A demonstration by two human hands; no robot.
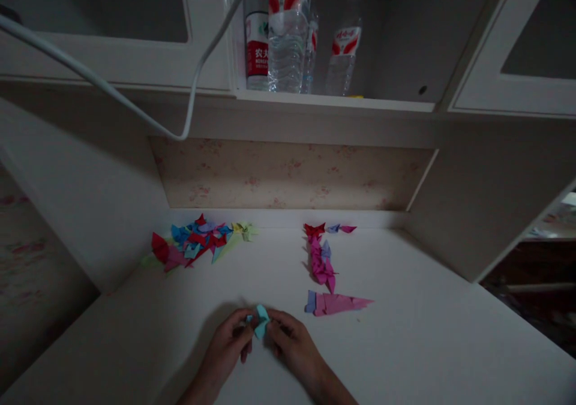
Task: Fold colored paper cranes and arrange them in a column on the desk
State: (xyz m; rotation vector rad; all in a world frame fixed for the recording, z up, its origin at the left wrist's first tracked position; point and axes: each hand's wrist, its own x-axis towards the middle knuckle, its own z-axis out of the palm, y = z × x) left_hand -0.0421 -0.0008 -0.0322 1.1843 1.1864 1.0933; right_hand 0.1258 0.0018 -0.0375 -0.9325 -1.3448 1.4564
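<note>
Both my hands meet low in the middle of the white desk (405,333). My left hand (231,339) and my right hand (290,342) pinch a small folded piece of light blue paper (261,321) between their fingertips, just above the desk surface. The fingers of both hands are curled and closed on the paper. A loose pile of folded paper pieces (198,246) in red, blue, pink and yellow-green lies at the back left. A column of stacked pink folded pieces (320,261) runs back from a flat pink and lilac row (335,303) just right of my hands.
Water bottles (288,33) stand on the shelf above the desk, between white cabinet doors (112,27). A white cable (135,108) hangs across the upper left. Side panels close in the desk on the left and right. A red folded piece (314,230) lies at the back wall.
</note>
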